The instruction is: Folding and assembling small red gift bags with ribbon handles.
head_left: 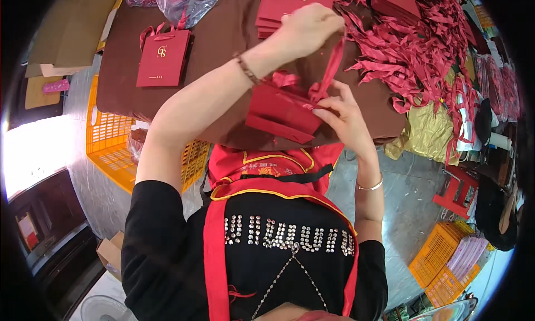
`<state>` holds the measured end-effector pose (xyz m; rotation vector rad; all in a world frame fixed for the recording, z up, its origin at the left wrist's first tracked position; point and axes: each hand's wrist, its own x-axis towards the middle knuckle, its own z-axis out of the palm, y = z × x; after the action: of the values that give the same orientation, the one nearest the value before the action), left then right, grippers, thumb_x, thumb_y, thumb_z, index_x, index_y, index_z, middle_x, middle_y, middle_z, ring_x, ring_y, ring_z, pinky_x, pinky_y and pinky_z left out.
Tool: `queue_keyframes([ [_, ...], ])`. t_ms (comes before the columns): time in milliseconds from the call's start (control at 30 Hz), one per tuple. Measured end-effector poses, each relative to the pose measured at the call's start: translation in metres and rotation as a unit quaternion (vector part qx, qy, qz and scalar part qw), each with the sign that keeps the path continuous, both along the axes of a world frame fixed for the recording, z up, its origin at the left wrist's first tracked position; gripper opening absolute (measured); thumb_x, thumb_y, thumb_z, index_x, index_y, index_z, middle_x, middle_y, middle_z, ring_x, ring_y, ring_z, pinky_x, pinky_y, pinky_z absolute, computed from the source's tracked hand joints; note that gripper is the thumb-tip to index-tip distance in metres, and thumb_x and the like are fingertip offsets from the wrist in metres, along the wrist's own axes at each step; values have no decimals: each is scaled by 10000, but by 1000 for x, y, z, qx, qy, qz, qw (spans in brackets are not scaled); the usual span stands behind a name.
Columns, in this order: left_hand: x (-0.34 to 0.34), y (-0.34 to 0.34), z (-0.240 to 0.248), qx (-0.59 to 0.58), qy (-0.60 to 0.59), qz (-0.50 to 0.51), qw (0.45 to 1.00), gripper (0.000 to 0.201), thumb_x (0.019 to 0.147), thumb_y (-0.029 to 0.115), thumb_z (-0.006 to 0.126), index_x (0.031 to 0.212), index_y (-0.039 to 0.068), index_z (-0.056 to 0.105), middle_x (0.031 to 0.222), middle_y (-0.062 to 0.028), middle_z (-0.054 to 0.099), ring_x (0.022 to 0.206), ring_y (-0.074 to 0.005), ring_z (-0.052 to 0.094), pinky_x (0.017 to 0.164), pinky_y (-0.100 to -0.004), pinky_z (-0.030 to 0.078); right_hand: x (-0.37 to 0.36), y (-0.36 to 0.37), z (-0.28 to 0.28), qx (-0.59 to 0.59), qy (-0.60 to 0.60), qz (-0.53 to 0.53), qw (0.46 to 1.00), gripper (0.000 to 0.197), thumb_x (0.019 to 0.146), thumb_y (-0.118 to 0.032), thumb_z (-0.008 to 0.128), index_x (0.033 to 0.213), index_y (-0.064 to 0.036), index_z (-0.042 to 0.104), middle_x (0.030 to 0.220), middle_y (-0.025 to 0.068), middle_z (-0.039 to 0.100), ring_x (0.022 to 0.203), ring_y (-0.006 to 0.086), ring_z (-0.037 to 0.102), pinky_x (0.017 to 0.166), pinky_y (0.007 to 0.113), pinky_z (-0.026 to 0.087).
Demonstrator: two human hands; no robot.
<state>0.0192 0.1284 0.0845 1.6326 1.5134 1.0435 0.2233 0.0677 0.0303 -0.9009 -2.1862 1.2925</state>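
A small dark red paper gift bag (pixel 284 114) is tilted over the near edge of the brown-covered table. From its rim a red ribbon (pixel 335 62) runs up to my left hand (pixel 312 28), which is closed on the ribbon's upper end. My left arm reaches across above the bag. At the bag's right end, my right hand (pixel 346 118) pinches the rim beside the ribbon's knot, fingers bent. Another loop of ribbon (pixel 284 79) shows at the bag's far side, partly hidden by my left wrist.
A finished-looking red bag with ribbon handles (pixel 164 58) lies at the left of the brown tablecloth (pixel 223 37). Flat red bags (pixel 295 3) are stacked at the far side. Loose red ribbons (pixel 412 54) heap on the right. Orange crates (pixel 108 134) stand on the floor.
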Motion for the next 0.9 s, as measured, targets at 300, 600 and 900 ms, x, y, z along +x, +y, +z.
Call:
queue_keyframes([
  [300,-58,-86,-44,-152,-316,-57,935,397,945,217,491,1290,30,429,1169,-27,547,990,-103,544,884,-249,433,12,24,-17,-214,137,-115,960,96,810,-41,652,891,9,636,1158,28,448,991,101,491,817,219,413],
  [600,-79,-136,-39,-131,-241,-12,961,340,816,42,644,1125,-14,514,1060,-25,563,947,-101,525,830,-257,442,-25,11,-6,-285,193,-142,928,314,853,-46,602,1113,-84,430,988,46,559,904,112,534,763,241,460],
  [900,-190,-165,38,211,330,416,821,403,763,82,671,1151,87,563,943,-79,629,831,-228,603,727,-333,489,-11,22,-42,-331,218,-170,902,134,910,-105,553,1039,-97,517,971,38,604,793,101,579,687,236,478],
])
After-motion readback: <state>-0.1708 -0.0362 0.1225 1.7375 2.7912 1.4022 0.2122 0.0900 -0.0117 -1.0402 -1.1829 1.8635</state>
